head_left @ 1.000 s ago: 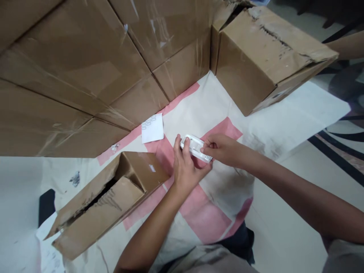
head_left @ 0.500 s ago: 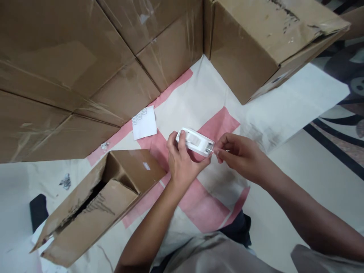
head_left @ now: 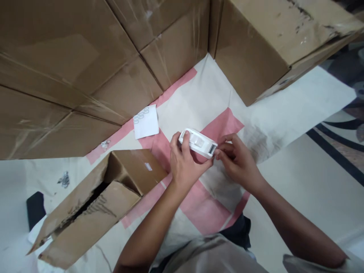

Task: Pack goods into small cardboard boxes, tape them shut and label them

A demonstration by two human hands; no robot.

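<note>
My left hand point(head_left: 184, 163) is closed around a long white plastic device point(head_left: 196, 141) with rounded ends. It has a raised, paler panel on top and a small dark window near its right end. My left fingers lie on its far left part and the thumb reaches along the near side. Close against the windowed end, my right hand point(head_left: 237, 161) is closed in a pinch. Whatever lies between those fingertips is hidden or too small to name.
Taped cardboard boxes point(head_left: 113, 87) form a wall at the back left, and another carton point(head_left: 250, 57) stands at the right. A torn-open box point(head_left: 93, 212) lies at lower left. A paper sheet point(head_left: 148, 123) rests on the pink-and-white cloth point(head_left: 204, 212). A dark object point(head_left: 36, 210) is far left.
A thin white strand showed between my right fingertips and the device's windowed end; now it is not visible. The view has shifted slightly, and my left hand still holds the device.
</note>
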